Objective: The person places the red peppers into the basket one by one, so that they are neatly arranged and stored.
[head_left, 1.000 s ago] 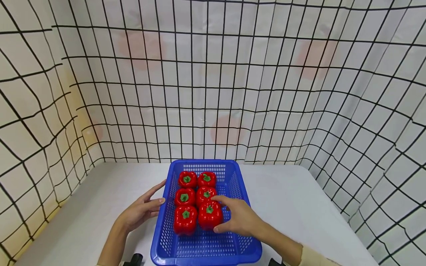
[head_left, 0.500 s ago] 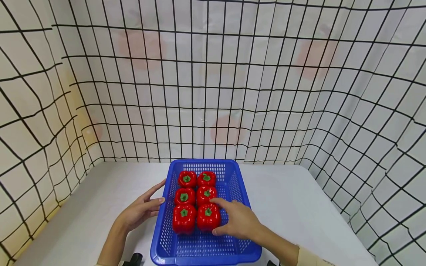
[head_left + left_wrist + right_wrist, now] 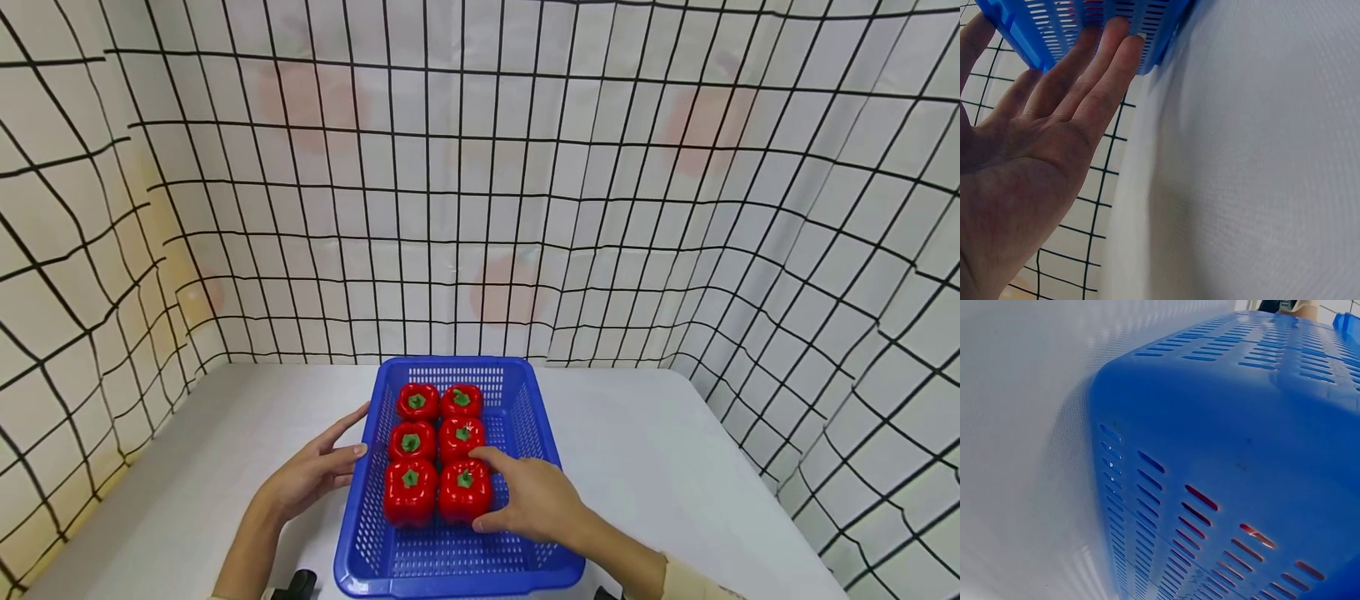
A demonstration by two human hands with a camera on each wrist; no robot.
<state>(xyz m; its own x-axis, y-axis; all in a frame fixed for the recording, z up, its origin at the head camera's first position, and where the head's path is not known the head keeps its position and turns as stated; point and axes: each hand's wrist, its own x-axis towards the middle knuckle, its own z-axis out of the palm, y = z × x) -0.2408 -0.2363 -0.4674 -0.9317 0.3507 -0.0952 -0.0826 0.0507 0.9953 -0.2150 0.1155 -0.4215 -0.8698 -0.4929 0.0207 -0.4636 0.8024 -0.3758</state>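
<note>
A blue plastic basket (image 3: 457,587) holds several red bell peppers with green stems, standing in two columns. My right hand (image 3: 542,500) reaches in over the right rim, thumb and fingers curved round the near right bell pepper (image 3: 465,493). Beside it sits the near left bell pepper (image 3: 409,493). The right wrist view shows only the basket's slotted outer wall (image 3: 1210,444), with red behind some slots; the hand is hidden there. My left hand (image 3: 309,477) is at the basket's left side. In the left wrist view its palm (image 3: 1029,162) faces the camera, fingertips at the slotted wall.
The basket stands on a white table (image 3: 637,467). Black wire mesh (image 3: 457,200) backed with white sheeting rises behind the table and on both sides. Inside the basket, a strip of bare bottom (image 3: 450,554) shows in front of the peppers.
The two nearest peppers have shifted slightly left inside the basket, with my right hand following. My left hand stays at the left rim. The whole view has shifted a little.
</note>
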